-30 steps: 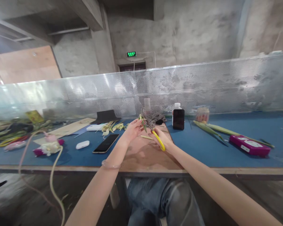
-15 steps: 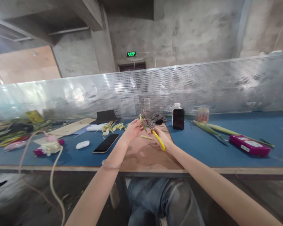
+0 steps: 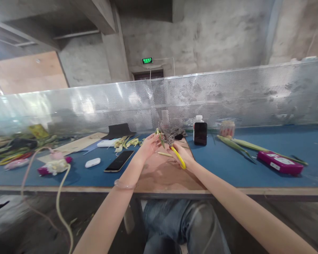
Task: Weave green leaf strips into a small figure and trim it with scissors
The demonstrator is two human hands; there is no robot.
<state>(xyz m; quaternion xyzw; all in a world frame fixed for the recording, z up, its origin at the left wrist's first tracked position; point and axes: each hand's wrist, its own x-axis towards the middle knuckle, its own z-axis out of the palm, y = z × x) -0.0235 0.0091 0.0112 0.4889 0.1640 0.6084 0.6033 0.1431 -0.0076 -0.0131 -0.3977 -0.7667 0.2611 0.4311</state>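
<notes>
In the middle of the table my left hand [image 3: 150,145] pinches a small artificial flower [image 3: 158,131] with yellowish petals and a green leaf [image 3: 162,140] that hangs down. My right hand [image 3: 182,154] is closed round the yellow handles of a pair of scissors [image 3: 179,158]. The scissor blades point up and away, close beside the leaf; whether they touch it I cannot tell. A short pale stem [image 3: 164,154] lies between my hands over the brown board [image 3: 159,176]. Parts of my fingers are hidden behind the flower and the handles.
Left of my arm lie a dark phone [image 3: 119,161], a white earbud case [image 3: 92,162] and yellowish flower pieces [image 3: 127,141]. Grey wire [image 3: 175,132] is heaped behind my hands. At right stand a phone [image 3: 200,133], a jar [image 3: 227,128] and a magenta box [image 3: 280,163].
</notes>
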